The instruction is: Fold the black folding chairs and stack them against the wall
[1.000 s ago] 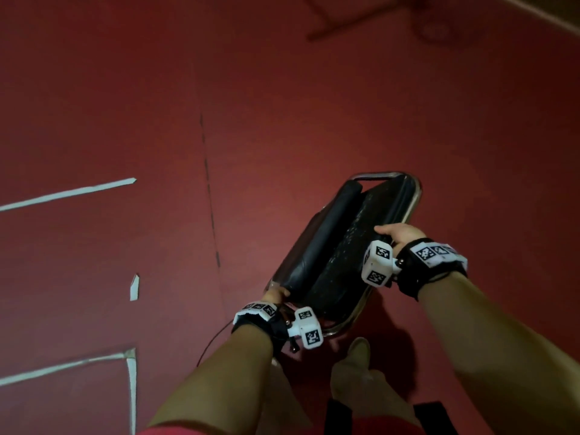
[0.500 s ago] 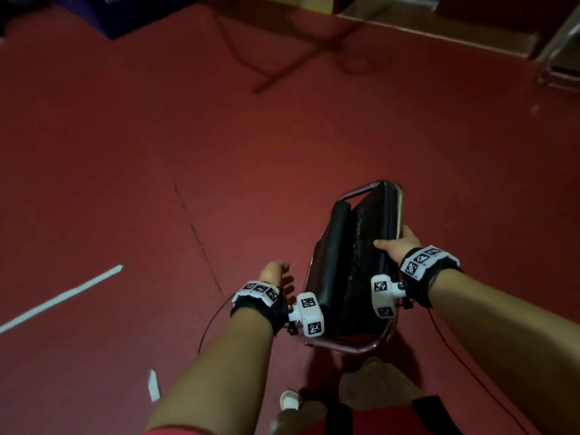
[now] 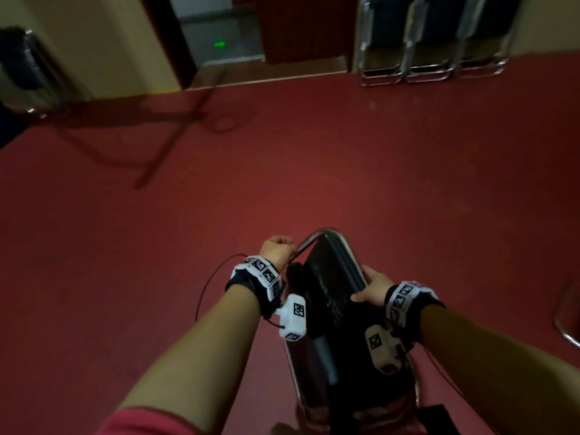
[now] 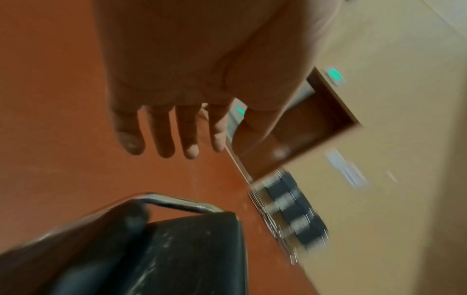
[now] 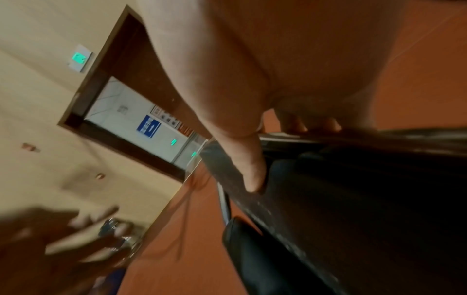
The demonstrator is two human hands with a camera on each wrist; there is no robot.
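A folded black chair (image 3: 329,277) with a chrome frame stands on edge in front of me over the red floor. My right hand (image 3: 373,285) grips its right side. In the right wrist view the thumb (image 5: 250,165) lies on the black pad (image 5: 353,199) and the fingers curl round the frame's edge. My left hand (image 3: 277,251) hovers by the frame's top left corner. In the left wrist view its fingers (image 4: 164,131) hang straight and hold nothing, just above the chair (image 4: 177,249). Folded chairs (image 3: 433,42) lean in a row against the far wall, upper right.
An open doorway (image 3: 219,36) breaks the far wall left of the stacked chairs. A dark cable (image 3: 188,120) trails over the floor near it. Another chair (image 3: 28,70) stands at the far left. A chrome chair leg (image 3: 568,321) shows at the right edge.
My left hand let go of the chair's lower corner and rose beside the frame's top. The view lifted from the floor to the far wall. The right hand kept its grip.
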